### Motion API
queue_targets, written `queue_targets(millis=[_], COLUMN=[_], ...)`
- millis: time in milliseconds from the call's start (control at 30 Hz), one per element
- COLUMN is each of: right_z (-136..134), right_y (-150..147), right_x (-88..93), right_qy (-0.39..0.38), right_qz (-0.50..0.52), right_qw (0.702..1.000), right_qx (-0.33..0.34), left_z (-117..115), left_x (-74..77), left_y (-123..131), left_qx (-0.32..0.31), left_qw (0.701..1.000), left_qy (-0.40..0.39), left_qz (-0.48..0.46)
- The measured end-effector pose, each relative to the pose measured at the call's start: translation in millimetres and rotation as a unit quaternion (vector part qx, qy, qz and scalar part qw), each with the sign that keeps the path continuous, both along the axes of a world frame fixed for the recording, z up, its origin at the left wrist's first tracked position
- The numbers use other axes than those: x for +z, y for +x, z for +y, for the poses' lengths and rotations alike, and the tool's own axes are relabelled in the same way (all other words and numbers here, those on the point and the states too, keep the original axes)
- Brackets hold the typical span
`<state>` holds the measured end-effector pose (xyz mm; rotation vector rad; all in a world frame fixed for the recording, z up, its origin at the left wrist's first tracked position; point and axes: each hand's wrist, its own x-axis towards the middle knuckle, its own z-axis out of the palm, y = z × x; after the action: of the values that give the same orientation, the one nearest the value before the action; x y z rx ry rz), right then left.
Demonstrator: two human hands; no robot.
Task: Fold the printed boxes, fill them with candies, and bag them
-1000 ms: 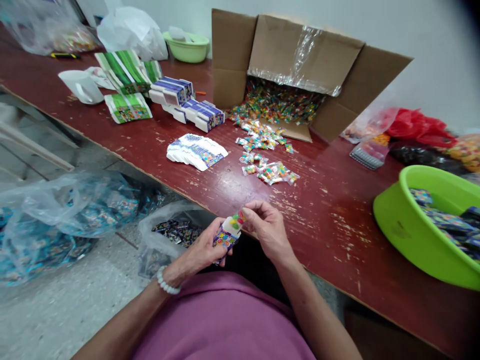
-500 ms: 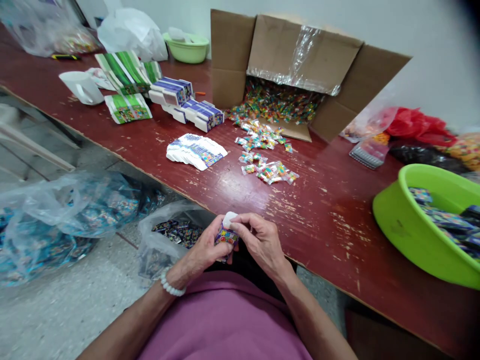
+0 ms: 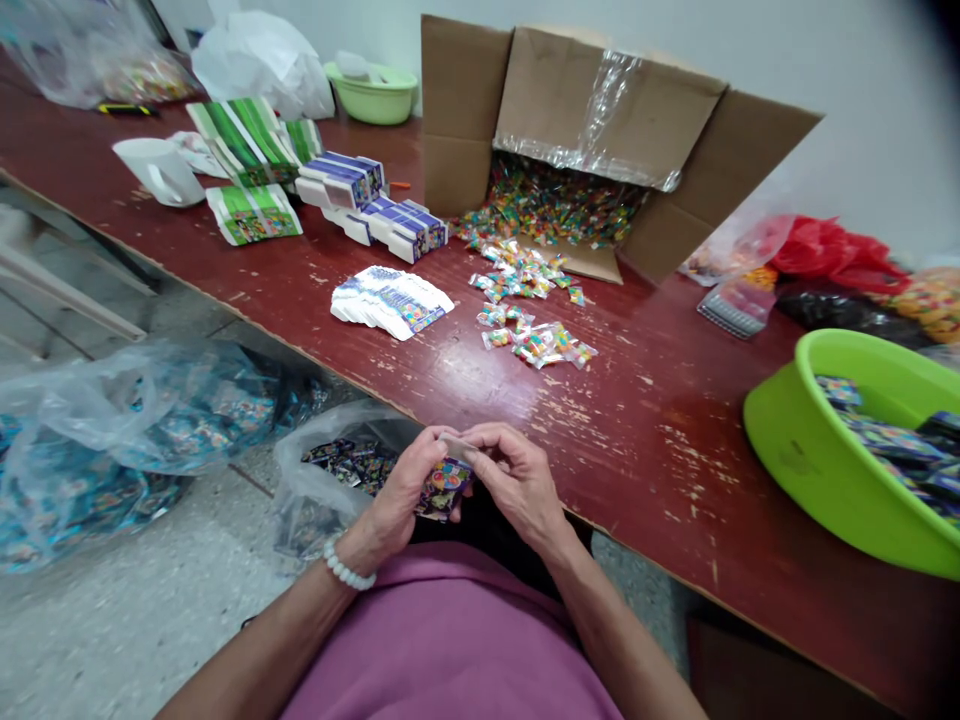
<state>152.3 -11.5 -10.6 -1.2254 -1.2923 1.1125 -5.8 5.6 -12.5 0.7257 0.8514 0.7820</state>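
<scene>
Between my two hands, just off the table's front edge, is a small purple printed carton with a pale end flap. My left hand wraps its side, thumb near the top. My right hand pinches the flap at the upper right with thumb and forefinger. Beyond them on the table lies a fanned stack of flat cartons. Small wrapped candies are scattered to its right. Whether the carton holds anything is hidden.
A cardboard box spills candies at the back. A green basin with filled packets stands right. Bundled purple cartons, green cartons and a white mug are left. Plastic bags of packets sit on the floor below.
The carton's white flap, upright before, now lies folded down toward the carton's top. More of the carton's printed face shows, as my left fingers have shifted.
</scene>
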Motion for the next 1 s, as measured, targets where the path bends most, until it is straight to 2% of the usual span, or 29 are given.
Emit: queue_targets(millis=[67,133,200,300,433,600,700,767,900,1000], right_z=[-1,-1,-1,1,6,13,13,11,4,1], right_y=[3,8,13,13,6,3,4,4,2,-1], right_x=[3.2,7.5,11.4,13.3,9.9,8.1,8.5,8.9,7.9,3.6], right_qy=[0.01,0.006,0.011,0.002,-0.073,-0.122,-0.137,-0.114,-0.028,0.022], right_qz=[0.004,0.008,-0.009,-0.012,0.083,0.126,0.117,0.085,0.018,-0.038], right_qw=[1.0,0.998,0.995,0.995,0.991,0.982,0.982,0.988,0.993,0.994], right_qx=[0.016,0.064,0.104,0.099,0.08,0.076,0.061,0.061,0.112,0.103], left_z=[3,5,7,7,5,5,6,8,9,10], left_x=[0.8,1.6,2.2,2.4,2.5,-0.1,-3.4,-4.8,-3.4,-2.2], left_y=[0,-1,-1,2,7,7,4,1,-1,-3], left_qx=[-0.035,-0.069,-0.075,-0.058,-0.009,-0.043,-0.045,-0.036,-0.006,0.013], left_qw=[0.997,0.989,0.986,0.989,0.996,0.997,0.996,0.996,0.997,0.996], left_qy=[-0.055,-0.105,-0.124,-0.119,-0.089,-0.052,-0.032,-0.035,-0.075,-0.083], left_qz=[-0.046,-0.076,-0.083,-0.065,-0.007,0.046,0.072,0.069,0.007,-0.011])
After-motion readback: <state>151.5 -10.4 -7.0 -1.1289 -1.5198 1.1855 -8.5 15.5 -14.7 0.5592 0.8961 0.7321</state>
